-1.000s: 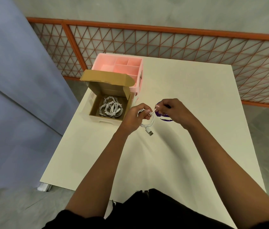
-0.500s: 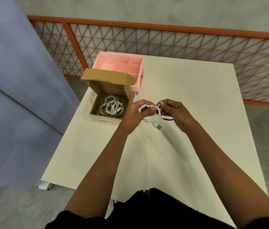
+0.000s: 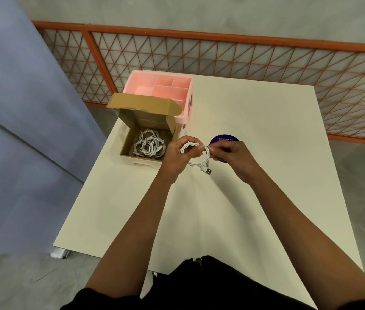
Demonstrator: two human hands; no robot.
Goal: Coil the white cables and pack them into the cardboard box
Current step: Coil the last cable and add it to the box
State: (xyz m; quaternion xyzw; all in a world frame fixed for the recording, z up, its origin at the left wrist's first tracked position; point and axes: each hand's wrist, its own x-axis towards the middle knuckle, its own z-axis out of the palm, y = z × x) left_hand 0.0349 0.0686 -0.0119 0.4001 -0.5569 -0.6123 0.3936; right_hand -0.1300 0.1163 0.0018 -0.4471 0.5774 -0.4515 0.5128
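One white cable coil (image 3: 197,163) held over the bench (image 3: 244,209)
Left hand (image 3: 177,154) grips the loop, right hand (image 3: 233,154) pinches its twisted end; cardboard box (image 3: 141,161) by the bench's left edge holds more coils (image 3: 150,146).

White cable coil (image 3: 199,164) beside open cardboard box (image 3: 140,159), seemingly part-filled.

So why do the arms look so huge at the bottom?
Head view: the wide-angle lens stretches the near forearms; the light is soft and even, with only faint shadows on the white table; the white coiled cable looks sharp.
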